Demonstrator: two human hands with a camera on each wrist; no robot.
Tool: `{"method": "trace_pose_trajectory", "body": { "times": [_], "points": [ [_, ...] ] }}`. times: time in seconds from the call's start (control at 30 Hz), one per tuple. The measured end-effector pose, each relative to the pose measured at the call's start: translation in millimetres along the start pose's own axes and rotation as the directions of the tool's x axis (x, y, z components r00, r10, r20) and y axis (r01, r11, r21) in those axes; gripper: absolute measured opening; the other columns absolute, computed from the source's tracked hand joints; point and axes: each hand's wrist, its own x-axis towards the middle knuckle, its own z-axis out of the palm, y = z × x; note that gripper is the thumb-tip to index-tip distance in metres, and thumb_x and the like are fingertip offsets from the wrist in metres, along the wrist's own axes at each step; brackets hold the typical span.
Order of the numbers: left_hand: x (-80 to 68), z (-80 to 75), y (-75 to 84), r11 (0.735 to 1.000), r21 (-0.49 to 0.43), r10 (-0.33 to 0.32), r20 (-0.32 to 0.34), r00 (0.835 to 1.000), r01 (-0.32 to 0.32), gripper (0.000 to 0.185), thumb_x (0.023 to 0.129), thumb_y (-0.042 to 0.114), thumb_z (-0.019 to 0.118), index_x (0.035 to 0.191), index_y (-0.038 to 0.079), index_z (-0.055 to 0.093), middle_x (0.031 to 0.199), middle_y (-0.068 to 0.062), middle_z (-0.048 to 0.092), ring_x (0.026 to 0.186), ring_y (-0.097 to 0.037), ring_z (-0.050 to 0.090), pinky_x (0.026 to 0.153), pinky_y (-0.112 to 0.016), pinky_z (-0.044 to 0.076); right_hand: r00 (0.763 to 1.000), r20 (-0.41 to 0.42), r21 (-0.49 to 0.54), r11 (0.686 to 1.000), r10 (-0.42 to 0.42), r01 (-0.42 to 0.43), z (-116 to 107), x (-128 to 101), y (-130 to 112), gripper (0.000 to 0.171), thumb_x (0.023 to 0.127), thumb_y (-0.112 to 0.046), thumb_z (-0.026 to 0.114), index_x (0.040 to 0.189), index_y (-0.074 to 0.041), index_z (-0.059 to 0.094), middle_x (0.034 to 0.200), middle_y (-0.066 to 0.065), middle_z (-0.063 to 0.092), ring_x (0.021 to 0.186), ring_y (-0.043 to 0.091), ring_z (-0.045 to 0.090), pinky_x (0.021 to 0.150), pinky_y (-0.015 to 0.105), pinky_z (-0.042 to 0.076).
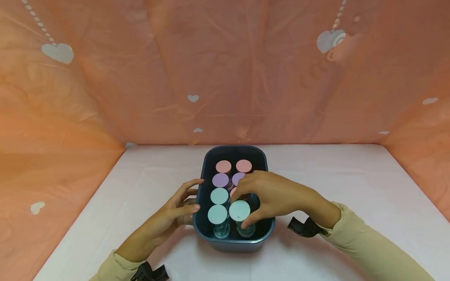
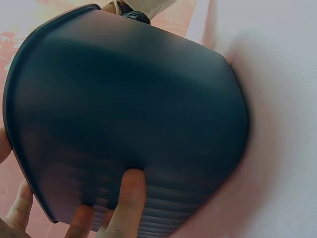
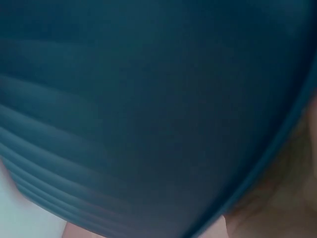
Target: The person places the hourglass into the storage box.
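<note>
A dark blue bin [image 1: 239, 246] stands on the white table and contains several small glass jars with round pastel lids. My right hand [image 1: 281, 193] reaches over the bin's right side and pinches a mint-lidded jar [image 1: 240, 211] between thumb and fingers, near the front. Against the bin's left side, the fingertips of my left hand [image 1: 172, 210] rest with the fingers spread. The left wrist view shows these fingers [image 2: 132, 191] touching the ribbed outer wall [image 2: 129, 114]. In the right wrist view the bin's wall [image 3: 148, 99] hides the held jar.
Left of the held jar are two mint-lidded jars [image 1: 217, 214]. Behind them are lilac-lidded jars [image 1: 220, 180] and pink-lidded jars [image 1: 223, 166]; my right hand partly covers some. White tabletop [image 1: 334, 175] surrounds the bin, with orange sheeting [image 1: 239, 78] behind and at both sides.
</note>
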Motion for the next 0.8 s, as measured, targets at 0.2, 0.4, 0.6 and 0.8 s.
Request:
{"method": "trace_pose_trajectory", "body": {
  "times": [0.2,0.4,0.6,0.8],
  "points": [
    [0.5,-0.3,0.9,1.0,0.001,-0.009,-0.013,1.0,0.009,0.06,0.097,0.019,0.059,0.15,0.03,0.034,0.145,-0.019,0.03,0.118,-0.025,0.053,0.091,-0.042,0.051,0.997,0.043,-0.029,0.997,-0.064,0.066,2,7,3,0.046,0.07,-0.058,0.083,0.106,-0.031,0.073,0.099,-0.018,0.062,0.089,0.002,0.056,0.085,0.024,0.045],
    [0.6,-0.8,0.1,1.0,0.001,-0.007,-0.013,1.0,0.007,0.06,0.097,0.018,0.059,0.15,0.029,0.034,0.145,-0.019,0.03,0.118,-0.025,0.054,0.09,-0.043,0.052,0.995,0.088,0.005,0.999,-0.04,0.04,4,16,1,0.024,0.08,-0.049,0.08,0.095,-0.03,0.077,0.092,-0.019,0.065,0.086,-0.005,0.055,0.08,0.02,0.047],
    [0.8,-0.8,-1.2,1.0,-0.005,-0.007,-0.004,1.0,0.007,0.059,0.097,0.018,0.058,0.15,0.029,0.034,0.144,-0.018,0.031,0.118,-0.025,0.054,0.091,-0.042,0.052,0.998,0.059,0.021,1.0,0.016,-0.017,8,17,1,0.012,0.084,-0.039,0.078,0.093,-0.03,0.078,0.091,-0.019,0.065,0.082,-0.006,0.055,0.073,0.018,0.046],
    [0.9,-0.9,-0.7,1.0,0.005,-0.004,-0.006,1.0,0.004,0.059,0.097,0.019,0.058,0.15,0.029,0.034,0.144,-0.018,0.032,0.118,-0.025,0.053,0.09,-0.042,0.052,0.997,0.081,0.013,1.0,-0.006,0.005,3,14,6,0.034,0.075,-0.053,0.082,0.1,-0.031,0.078,0.089,-0.017,0.062,0.082,0.0,0.055,0.077,0.021,0.045]
  ]
}}
